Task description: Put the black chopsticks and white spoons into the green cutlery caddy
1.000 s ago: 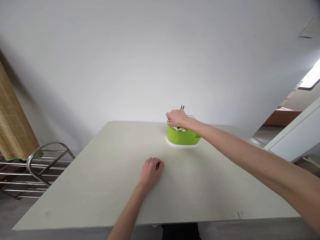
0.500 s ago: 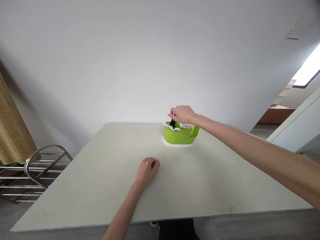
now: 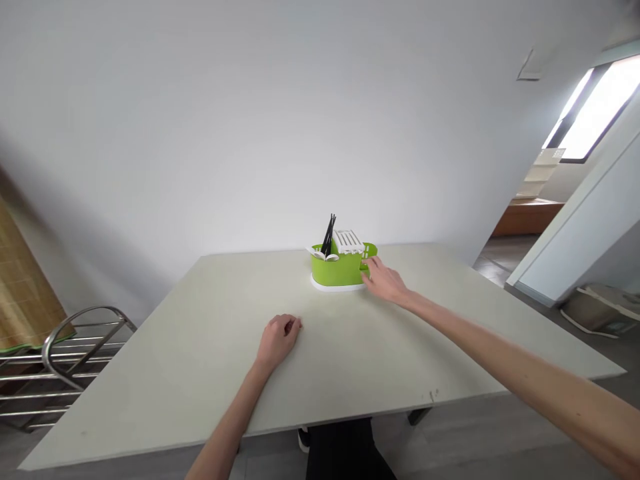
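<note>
A green utensil caddy [image 3: 336,272] on a white base stands at the back of the table. Black chopsticks [image 3: 329,237] lean upright in its left part, beside white spoons [image 3: 325,256] resting at the rim. A white slotted rack [image 3: 349,241] sits on its middle. My right hand [image 3: 384,280] is at the caddy's right end, fingers and thumb apart around the low cut-out there; whether the fingertips touch it I cannot tell. Resting on the tabletop in front is my left hand [image 3: 279,339], its fingers loosely curled with nothing visible in them.
The pale table [image 3: 200,373] reaches back to a white wall [image 3: 270,133]. A metal rack [image 3: 75,360] stands off the left edge, below a bamboo mat [image 3: 27,287]. On the right are a white panel [image 3: 575,200] and a window [image 3: 600,113].
My right hand has come off the chopsticks and moved down to the caddy's right end. The chopsticks now stand free in the caddy. My left hand stays on the table; the view has shifted slightly.
</note>
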### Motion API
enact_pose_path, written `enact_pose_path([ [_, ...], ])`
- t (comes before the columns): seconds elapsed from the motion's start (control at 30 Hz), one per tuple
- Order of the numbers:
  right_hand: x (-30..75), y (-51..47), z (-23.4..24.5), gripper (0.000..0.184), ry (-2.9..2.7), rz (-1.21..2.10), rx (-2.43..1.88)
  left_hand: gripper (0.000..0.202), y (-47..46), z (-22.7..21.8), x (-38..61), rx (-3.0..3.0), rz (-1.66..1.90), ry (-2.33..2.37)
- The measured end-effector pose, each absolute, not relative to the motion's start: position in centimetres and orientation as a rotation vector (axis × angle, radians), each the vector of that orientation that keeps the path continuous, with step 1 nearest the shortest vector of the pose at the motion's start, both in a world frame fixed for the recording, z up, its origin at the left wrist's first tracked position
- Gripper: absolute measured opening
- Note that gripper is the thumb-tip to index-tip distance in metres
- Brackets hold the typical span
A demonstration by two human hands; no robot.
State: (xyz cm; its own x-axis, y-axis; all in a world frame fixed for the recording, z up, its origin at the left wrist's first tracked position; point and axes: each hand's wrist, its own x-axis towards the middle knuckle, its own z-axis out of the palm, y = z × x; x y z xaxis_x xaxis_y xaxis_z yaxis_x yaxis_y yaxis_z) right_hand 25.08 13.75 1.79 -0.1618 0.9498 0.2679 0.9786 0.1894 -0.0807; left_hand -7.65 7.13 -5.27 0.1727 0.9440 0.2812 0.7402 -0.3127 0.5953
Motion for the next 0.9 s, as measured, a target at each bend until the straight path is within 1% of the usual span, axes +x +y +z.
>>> enact_pose_path([
  [0.17, 24.7, 13.4, -0.9, 0.050, -2.307, -0.177, -1.816, 0.040, 7.1, -4.9, -7.4, 2.155, 0.872, 1.641],
  [0.23, 25.0, 13.6, -1.5, 0.048, -2.306, -0.209, -1.848, 0.041, 7.2, -4.8, -7.4, 2.163, 0.872, 1.651],
  [0.37, 26.4, 14.2, -2.4, 0.036, -2.282, -0.250, -1.933, 0.043, 7.3, -4.6, -7.2, 2.163, 0.858, 1.674],
  [0.43, 27.4, 14.6, -2.7, 0.038, -2.271, -0.255, -1.976, 0.043, 7.2, -4.4, -7.1, 2.160, 0.844, 1.681],
  [0.5, 28.7, 15.1, -3.1, 0.047, -2.258, -0.255, -2.029, 0.043, 7.1, -4.2, -7.0, 2.151, 0.828, 1.687],
  [0.6, 31.1, 15.9, -3.6, 0.073, -2.242, -0.236, -2.129, 0.043, 7.0, -3.9, -6.8, 2.138, 0.817, 1.695],
  [0.67, 33.1, 16.5, -3.8, 0.084, -2.231, -0.207, -2.200, 0.043, 6.9, -3.9, -6.7, 2.143, 0.818, 1.699],
  [0.77, 36.4, 17.2, -4.1, 0.090, -2.198, -0.157, -2.308, 0.042, 7.0, -3.9, -6.7, 2.162, 0.812, 1.703],
  [0.9, 40.4, 17.7, -4.4, 0.092, -2.114, -0.092, -2.446, 0.041, 7.1, -4.1, -6.7, 2.163, 0.791, 1.728],
])
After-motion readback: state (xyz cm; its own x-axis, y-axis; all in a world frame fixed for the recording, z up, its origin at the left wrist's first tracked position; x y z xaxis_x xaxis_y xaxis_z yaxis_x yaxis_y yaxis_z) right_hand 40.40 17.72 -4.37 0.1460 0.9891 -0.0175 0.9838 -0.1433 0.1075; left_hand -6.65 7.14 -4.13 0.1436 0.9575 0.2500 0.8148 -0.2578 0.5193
